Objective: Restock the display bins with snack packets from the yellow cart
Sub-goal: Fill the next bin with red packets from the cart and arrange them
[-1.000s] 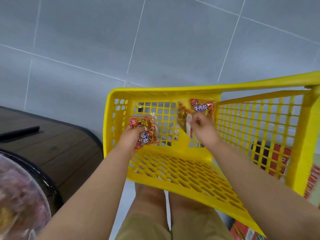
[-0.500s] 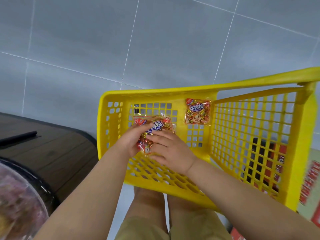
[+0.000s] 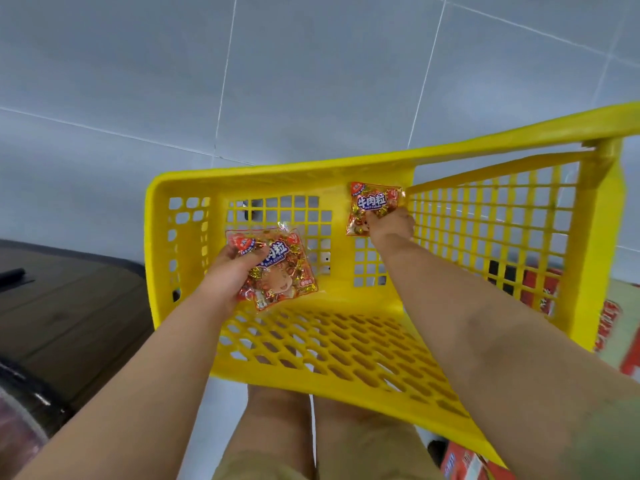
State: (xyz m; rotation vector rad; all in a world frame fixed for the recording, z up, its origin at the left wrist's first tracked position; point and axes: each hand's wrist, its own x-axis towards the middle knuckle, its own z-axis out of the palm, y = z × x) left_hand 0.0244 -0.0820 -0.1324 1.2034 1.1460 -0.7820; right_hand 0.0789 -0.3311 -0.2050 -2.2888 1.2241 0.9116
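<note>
Fingers (image 3: 255, 252) of left hand (image 3: 227, 277) grip one snack packet (image 3: 282, 277), right hand (image 3: 391, 226) pinches second packet (image 3: 372, 202), inside yellow cart (image 3: 277, 174)

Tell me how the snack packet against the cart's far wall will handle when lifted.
The far packet is glossy film over small wrapped pieces, so probably floppy and light. The film may be slippery; the right hand pinches its lower edge. The left hand grips a similar near packet.

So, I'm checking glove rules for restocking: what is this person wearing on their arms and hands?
Nothing visible: the left hand and right hand are ungloved, with no watch or bracelet at either wrist. The left forearm and right forearm are bare; no sleeve shows.
</note>
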